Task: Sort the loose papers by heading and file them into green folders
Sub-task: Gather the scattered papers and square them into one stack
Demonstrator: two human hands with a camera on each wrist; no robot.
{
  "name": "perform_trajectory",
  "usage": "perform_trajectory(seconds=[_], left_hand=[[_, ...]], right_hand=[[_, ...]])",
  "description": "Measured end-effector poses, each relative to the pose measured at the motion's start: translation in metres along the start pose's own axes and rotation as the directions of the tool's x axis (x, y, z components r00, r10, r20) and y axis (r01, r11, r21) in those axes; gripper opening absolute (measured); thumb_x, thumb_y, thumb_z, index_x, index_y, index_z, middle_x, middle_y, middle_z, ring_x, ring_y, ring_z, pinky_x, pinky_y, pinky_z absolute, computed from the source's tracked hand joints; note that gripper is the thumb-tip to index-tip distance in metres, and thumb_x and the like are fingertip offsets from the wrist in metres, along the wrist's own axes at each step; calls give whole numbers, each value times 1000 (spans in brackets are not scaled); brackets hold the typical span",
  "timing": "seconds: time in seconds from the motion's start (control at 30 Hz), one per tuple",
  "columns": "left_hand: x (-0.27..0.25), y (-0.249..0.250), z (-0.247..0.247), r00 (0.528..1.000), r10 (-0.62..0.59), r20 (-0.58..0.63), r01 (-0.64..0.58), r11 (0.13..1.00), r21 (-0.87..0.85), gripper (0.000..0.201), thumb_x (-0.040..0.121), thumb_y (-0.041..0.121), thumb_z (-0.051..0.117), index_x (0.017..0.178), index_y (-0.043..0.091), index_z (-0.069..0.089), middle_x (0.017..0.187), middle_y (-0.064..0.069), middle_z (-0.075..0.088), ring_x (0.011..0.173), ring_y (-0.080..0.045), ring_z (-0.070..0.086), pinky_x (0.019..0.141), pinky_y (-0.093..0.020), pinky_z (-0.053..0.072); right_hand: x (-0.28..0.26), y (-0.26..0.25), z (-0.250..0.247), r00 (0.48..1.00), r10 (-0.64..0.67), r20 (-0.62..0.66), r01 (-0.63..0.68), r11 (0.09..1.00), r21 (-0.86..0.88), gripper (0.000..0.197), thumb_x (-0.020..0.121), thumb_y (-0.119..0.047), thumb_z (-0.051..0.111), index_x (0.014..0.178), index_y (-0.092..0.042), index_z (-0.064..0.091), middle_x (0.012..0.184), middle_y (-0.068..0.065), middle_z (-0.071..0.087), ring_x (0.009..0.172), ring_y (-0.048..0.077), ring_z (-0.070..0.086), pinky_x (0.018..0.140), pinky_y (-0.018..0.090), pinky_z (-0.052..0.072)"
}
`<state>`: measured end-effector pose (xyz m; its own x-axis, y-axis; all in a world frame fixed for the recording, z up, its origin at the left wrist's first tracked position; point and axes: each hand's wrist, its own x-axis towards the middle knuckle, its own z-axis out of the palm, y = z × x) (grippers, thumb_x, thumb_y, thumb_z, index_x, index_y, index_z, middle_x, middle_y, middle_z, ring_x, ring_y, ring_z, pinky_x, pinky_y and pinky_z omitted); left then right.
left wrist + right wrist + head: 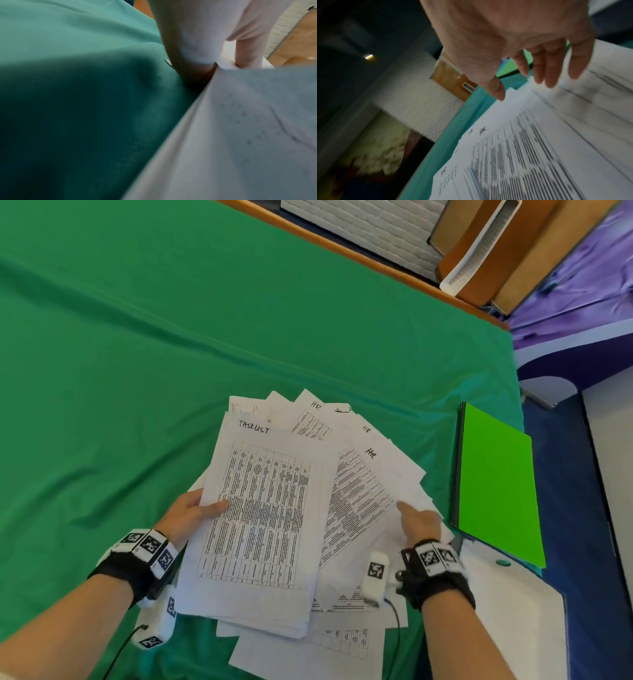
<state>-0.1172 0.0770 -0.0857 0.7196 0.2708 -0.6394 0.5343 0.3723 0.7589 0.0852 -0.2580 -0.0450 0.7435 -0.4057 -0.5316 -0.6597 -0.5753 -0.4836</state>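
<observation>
A thick stack of printed sheets headed "TASKLIST" (260, 508) is held at its left edge by my left hand (191, 513), thumb on top and fingers beneath. In the left wrist view the stack (240, 135) bends upward from the cloth beside my left fingers (197, 40). To its right lie fanned sheets headed "HR" (363, 491). My right hand (419, 520) hovers over the HR sheets (530, 155) with straight spread fingers (546, 67), holding nothing. A bright green folder (496, 487) lies shut at the right.
A green cloth (171, 337) covers the table. More loose sheets (308, 652) lie under the stack near the front edge, and a white sheet with a punched hole (513, 604) sits front right. The table's right edge (520, 392) runs just past the folder.
</observation>
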Motion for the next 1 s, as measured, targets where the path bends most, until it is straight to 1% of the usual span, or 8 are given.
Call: perform_trajectory(seconds=[0.1,0.23,0.4,0.53,0.63,0.77,0.87,1.0], left_hand=[[2,-1,1,1000,0,9,0,1000,14,33,87,18,68,117,6,62,106,-18,72,96,-41,69,90,-62,51],[2,-1,-1,1000,3,14,-3,1000,29,38,84,21,69,117,6,61,106,-18,72,96,-42,69,90,-62,51],[3,0,0,1000,2,1,-2,999,32,31,87,16,67,116,4,61,103,-20,73,92,-43,70,87,-63,52],[3,-1,1,1000,12,-7,-12,999,30,28,88,13,66,115,3,62,102,-18,73,91,-41,71,86,-59,54],[3,0,1,1000,7,-8,-6,1000,26,28,89,13,66,114,3,62,102,-19,73,90,-41,71,87,-59,54],[1,2,3,1000,11,-15,-10,999,39,27,87,13,68,111,3,63,102,-20,73,89,-40,71,85,-58,55],[-2,5,6,1000,11,-8,-10,997,73,24,88,10,68,110,3,64,99,-17,74,88,-39,72,84,-56,55],[-7,8,7,1000,6,-7,-5,994,112,25,84,8,71,109,6,67,99,-13,75,88,-36,72,86,-58,55]], right_hand=[[-5,35,19,980,176,95,-192,960,205,71,76,-38,74,131,0,49,123,17,58,107,37,58,96,49,49],[-21,30,27,965,188,185,-253,859,446,62,75,-19,79,127,1,50,115,20,63,99,39,62,91,55,52],[-41,15,36,998,53,38,-65,837,543,56,77,-11,80,118,-8,43,114,12,59,102,33,59,94,55,50],[-53,14,46,1000,7,-28,11,806,592,62,76,-8,80,123,-9,39,106,7,58,97,29,58,96,53,49],[-59,25,51,999,-33,20,14,792,610,59,75,-10,82,123,-10,48,109,6,64,100,29,62,94,52,51],[-72,43,55,992,-85,89,27,858,512,45,79,-13,78,120,-9,60,114,10,68,103,31,63,95,52,51],[-78,38,37,985,-167,-40,170,921,352,33,84,-20,74,112,-7,63,112,13,68,102,33,62,95,50,51],[-95,12,-19,919,-315,-235,384,849,362,26,87,-19,70,110,-7,65,105,11,68,89,24,62,80,33,50]])
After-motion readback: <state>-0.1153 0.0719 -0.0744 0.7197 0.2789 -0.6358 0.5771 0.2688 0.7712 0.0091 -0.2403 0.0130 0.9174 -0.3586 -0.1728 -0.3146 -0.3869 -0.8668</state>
